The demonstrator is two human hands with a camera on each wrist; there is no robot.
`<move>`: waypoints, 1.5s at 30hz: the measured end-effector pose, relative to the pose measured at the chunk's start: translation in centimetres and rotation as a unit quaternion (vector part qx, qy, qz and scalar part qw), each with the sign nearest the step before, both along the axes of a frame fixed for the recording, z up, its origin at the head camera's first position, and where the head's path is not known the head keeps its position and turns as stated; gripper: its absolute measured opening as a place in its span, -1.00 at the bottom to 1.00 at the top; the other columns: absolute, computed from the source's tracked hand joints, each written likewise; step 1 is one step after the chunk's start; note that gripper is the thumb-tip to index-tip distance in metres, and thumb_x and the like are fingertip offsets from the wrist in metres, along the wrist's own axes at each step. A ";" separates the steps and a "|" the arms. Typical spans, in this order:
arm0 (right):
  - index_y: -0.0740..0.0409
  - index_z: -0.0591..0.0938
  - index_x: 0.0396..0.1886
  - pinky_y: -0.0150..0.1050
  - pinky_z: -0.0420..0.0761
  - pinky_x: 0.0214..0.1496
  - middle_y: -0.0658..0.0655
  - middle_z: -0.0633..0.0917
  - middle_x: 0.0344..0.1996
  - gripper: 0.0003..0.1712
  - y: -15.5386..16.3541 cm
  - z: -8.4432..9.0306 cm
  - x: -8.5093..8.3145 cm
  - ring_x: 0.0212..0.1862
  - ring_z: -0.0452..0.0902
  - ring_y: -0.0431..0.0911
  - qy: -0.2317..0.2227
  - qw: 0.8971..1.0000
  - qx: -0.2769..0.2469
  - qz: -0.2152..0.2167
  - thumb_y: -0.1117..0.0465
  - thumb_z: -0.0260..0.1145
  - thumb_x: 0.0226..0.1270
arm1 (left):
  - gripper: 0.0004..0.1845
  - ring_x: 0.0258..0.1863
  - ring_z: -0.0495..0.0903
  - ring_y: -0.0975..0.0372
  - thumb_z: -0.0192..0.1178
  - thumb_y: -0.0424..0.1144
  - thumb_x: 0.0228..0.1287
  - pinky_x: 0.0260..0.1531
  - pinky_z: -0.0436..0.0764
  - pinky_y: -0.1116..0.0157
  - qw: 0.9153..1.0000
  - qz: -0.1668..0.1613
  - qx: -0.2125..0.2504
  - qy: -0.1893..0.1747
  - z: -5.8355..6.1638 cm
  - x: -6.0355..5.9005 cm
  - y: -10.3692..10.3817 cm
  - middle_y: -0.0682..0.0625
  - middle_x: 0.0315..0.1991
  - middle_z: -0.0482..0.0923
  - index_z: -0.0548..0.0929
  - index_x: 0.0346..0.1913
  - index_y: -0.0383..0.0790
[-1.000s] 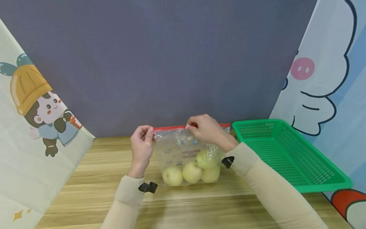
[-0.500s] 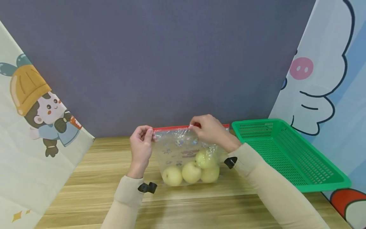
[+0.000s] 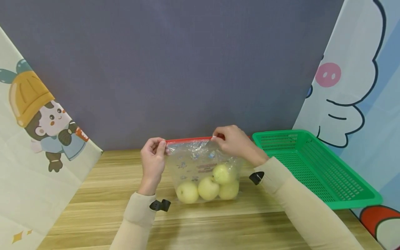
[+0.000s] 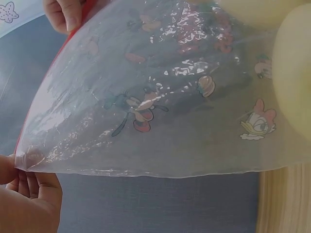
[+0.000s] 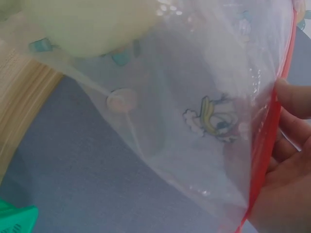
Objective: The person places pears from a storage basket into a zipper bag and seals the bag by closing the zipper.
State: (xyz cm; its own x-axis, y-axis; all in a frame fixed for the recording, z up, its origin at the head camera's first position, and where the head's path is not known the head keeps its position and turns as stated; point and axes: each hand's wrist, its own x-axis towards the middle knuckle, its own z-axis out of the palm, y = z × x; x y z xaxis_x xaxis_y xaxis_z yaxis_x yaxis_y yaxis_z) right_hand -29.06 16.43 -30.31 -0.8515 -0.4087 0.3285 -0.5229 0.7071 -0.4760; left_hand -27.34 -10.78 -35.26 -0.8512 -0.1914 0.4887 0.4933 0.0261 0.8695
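Observation:
A clear zip-lock bag (image 3: 187, 159) printed with small cartoon figures stands on the table, its red zip strip (image 3: 187, 140) stretched along the top. Several round, pale yellow-green fruits (image 3: 208, 188) lie in its bottom. My left hand (image 3: 153, 165) pinches the bag's top left corner between thumb and fingers. Towards the right end of the strip, my right hand (image 3: 235, 144) pinches the zip and covers part of the bag's upper right. In the right wrist view, the thumb of my right hand (image 5: 286, 170) presses on the red strip, with the fingers curled behind it.
A green perforated plastic basket (image 3: 300, 173) sits right of the bag, partly behind my right sleeve. The wooden table (image 3: 103, 194) runs up to a dark grey backdrop (image 3: 187, 69). Cartoon-printed panels (image 3: 347, 121) flank both sides.
My right hand has slid to the right along the red strip, leaving more of it showing. My left hand keeps its pinch on the corner, and the fruits stay at the bottom.

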 end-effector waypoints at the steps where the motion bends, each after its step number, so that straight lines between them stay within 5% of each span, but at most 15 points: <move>1: 0.15 0.74 -0.10 -0.26 0.43 -0.50 -0.03 0.63 -0.52 -0.78 0.1 0.0 0.0 -0.57 0.37 -0.15 -0.001 1.000 -0.001 -0.001 0.14 0.26 0.52 | -0.91 -0.38 0.57 0.04 0.09 -0.46 0.51 -0.40 0.70 0.41 1.000 -0.001 0.001 0.001 0.0 0.0 0.0 -0.27 -0.27 0.54 0.54 -0.12 -0.49; 11: 0.16 0.74 -0.09 -0.23 0.47 -0.46 -0.02 0.65 -0.48 -0.78 0.9 -0.3 -0.1 -0.54 0.39 -0.14 -0.003 1.000 0.001 -0.009 0.15 0.25 0.53 | -0.91 -0.43 0.55 0.24 0.08 -0.48 0.51 -0.43 0.68 0.44 1.000 0.001 0.006 0.009 -0.4 -0.4 0.0 -0.31 -0.28 0.52 0.53 -0.13 -0.52; 25: 0.16 0.74 -0.12 -0.22 0.50 -0.43 -0.02 0.65 -0.49 -0.78 1.7 -0.2 0.1 -0.55 0.41 -0.15 0.005 1.000 0.001 -0.016 0.14 0.26 0.52 | -0.90 -0.43 0.54 0.26 0.08 -0.48 0.51 -0.43 0.67 0.44 1.000 0.005 0.001 0.007 -0.3 -0.4 0.1 -0.22 -0.31 0.53 0.53 -0.13 -0.52; 34: 0.16 0.74 -0.13 -0.21 0.51 -0.43 -0.02 0.63 -0.51 -0.79 2.2 -0.1 0.3 -0.54 0.43 -0.14 0.005 1.000 -0.002 -0.016 0.14 0.26 0.52 | -0.89 -0.42 0.54 0.25 0.07 -0.46 0.52 -0.41 0.68 0.43 1.000 -0.002 -0.003 0.011 -0.2 -0.3 0.0 -0.46 -0.22 0.48 0.53 -0.11 -0.52; 45: 0.13 0.74 -0.13 -0.20 0.53 -0.43 -0.03 0.65 -0.46 -0.80 3.0 0.0 0.5 -0.51 0.45 -0.12 0.007 1.000 0.007 -0.021 0.13 0.26 0.52 | -0.89 -0.41 0.55 0.17 0.08 -0.45 0.52 -0.41 0.69 0.43 1.000 -0.004 -0.006 0.011 0.1 0.1 -0.1 -0.35 -0.25 0.52 0.53 -0.12 -0.51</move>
State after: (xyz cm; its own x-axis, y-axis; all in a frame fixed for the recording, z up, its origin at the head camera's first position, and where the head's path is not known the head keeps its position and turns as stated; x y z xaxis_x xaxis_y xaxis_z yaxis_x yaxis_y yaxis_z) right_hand -28.60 19.44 -30.36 -0.8637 -0.3773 0.3342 -0.4987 0.7356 -0.4584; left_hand -27.23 -10.87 -35.17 -0.8419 -0.1789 0.5092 0.5121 0.0330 0.8583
